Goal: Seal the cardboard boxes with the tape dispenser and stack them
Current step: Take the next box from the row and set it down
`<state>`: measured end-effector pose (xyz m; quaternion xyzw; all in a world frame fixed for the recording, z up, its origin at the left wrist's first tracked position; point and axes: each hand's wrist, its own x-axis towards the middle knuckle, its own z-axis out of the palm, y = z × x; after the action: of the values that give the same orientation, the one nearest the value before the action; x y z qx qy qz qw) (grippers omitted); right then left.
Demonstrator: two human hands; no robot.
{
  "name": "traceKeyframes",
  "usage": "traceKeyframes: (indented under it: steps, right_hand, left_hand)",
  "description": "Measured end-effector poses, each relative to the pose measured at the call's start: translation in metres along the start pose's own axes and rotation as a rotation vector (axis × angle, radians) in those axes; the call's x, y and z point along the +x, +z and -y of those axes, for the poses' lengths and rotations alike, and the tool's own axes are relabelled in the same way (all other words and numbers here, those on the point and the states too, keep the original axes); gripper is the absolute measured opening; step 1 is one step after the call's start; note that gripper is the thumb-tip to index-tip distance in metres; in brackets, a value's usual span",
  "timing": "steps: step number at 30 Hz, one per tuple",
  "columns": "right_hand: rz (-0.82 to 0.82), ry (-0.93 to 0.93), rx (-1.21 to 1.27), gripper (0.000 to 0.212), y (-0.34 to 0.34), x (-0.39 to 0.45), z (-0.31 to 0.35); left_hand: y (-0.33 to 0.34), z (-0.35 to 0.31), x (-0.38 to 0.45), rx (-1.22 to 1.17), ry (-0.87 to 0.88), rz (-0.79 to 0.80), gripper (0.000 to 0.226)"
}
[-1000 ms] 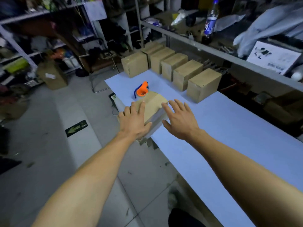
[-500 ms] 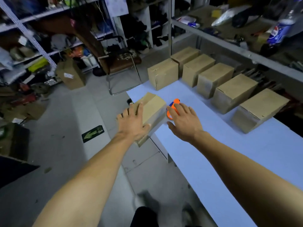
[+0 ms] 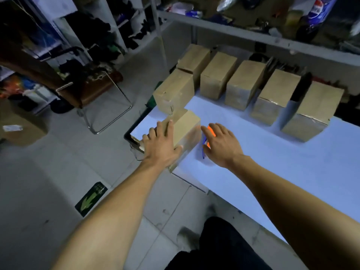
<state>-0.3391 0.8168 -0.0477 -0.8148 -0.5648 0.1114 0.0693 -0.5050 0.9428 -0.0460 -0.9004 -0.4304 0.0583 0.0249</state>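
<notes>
Hiding orange tape dispenser [image 3: 211,131] | right hand [image 3: 220,146] | grip unclear

The boxes [image 3: 214,75] are matt brown cardboard, slightly creased at the edges. The table [image 3: 272,172] has a smooth, pale, matt top. The tape dispenser [image 3: 211,130] looks like glossy orange plastic. The chair [image 3: 109,106] frame is shiny metal tube.

Left hand [image 3: 159,145] rests on box [image 3: 185,129]; right hand [image 3: 222,147] covers tape dispenser [image 3: 211,130].
</notes>
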Motion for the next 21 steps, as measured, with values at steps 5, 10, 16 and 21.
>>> traceKeyframes:
  steps: [5,10,16,21]
  right_hand:
    - [0.019,0.121,0.042,0.065,0.015,0.046,0.0]
    - [0.067,0.179,0.089,0.066,0.025,0.077,-0.006]
    - [0.088,0.312,0.139,0.068,0.03,0.087,-0.015]
    - [0.061,0.449,0.161,0.066,0.03,0.092,-0.008]
  left_hand:
    - [0.023,0.014,0.05,0.031,0.089,0.016,0.093]
    - [0.043,0.011,0.085,0.024,0.21,0.033,0.091]
    - [0.057,0.008,0.112,-0.006,0.328,0.005,0.092]
    - [0.072,0.009,0.126,-0.035,0.465,-0.054,0.093]
